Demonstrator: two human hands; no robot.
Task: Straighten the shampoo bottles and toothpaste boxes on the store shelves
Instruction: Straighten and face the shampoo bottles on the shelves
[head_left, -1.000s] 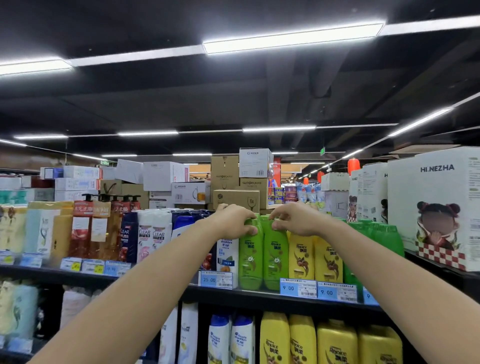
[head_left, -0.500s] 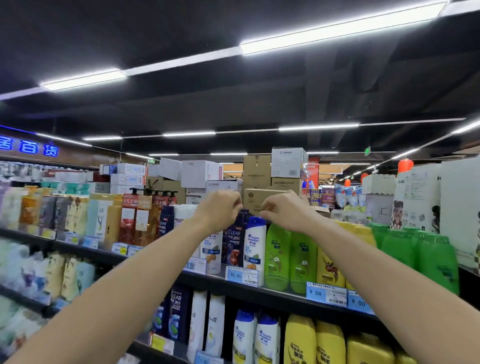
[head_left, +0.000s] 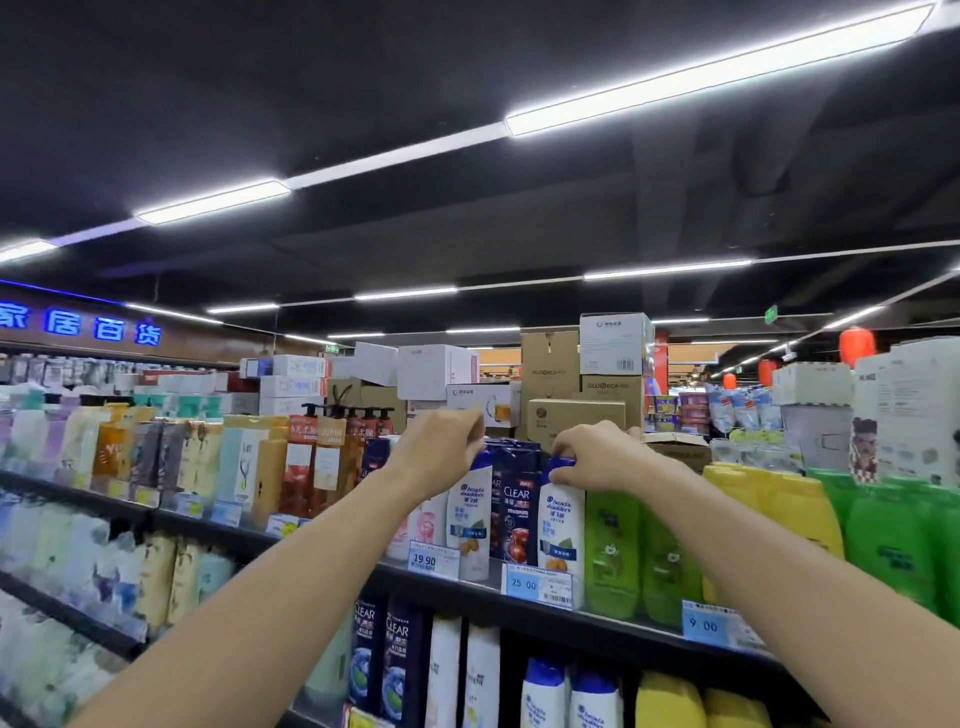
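Note:
Two white Head & Shoulders shampoo bottles with blue caps stand on the top shelf (head_left: 613, 621). My left hand (head_left: 441, 452) grips the cap of the left white bottle (head_left: 470, 519). My right hand (head_left: 597, 457) pinches the blue cap of the right white bottle (head_left: 561, 525). Between them stand dark blue Clear bottles (head_left: 517, 506). Green bottles (head_left: 613, 551) stand just right of my right hand, then yellow bottles (head_left: 779, 514). Both forearms reach up from the bottom of the view.
Orange and brown pump bottles (head_left: 317, 457) and pale boxed sets fill the shelf to the left. Price tags (head_left: 537, 584) hang on the shelf edge. Lower shelves hold more bottles (head_left: 395, 660). Cardboard cartons (head_left: 576, 421) are stacked on top behind.
Both hands moved left along the shelf, from the green bottles to the two white Head & Shoulders bottles. The view also shifted left.

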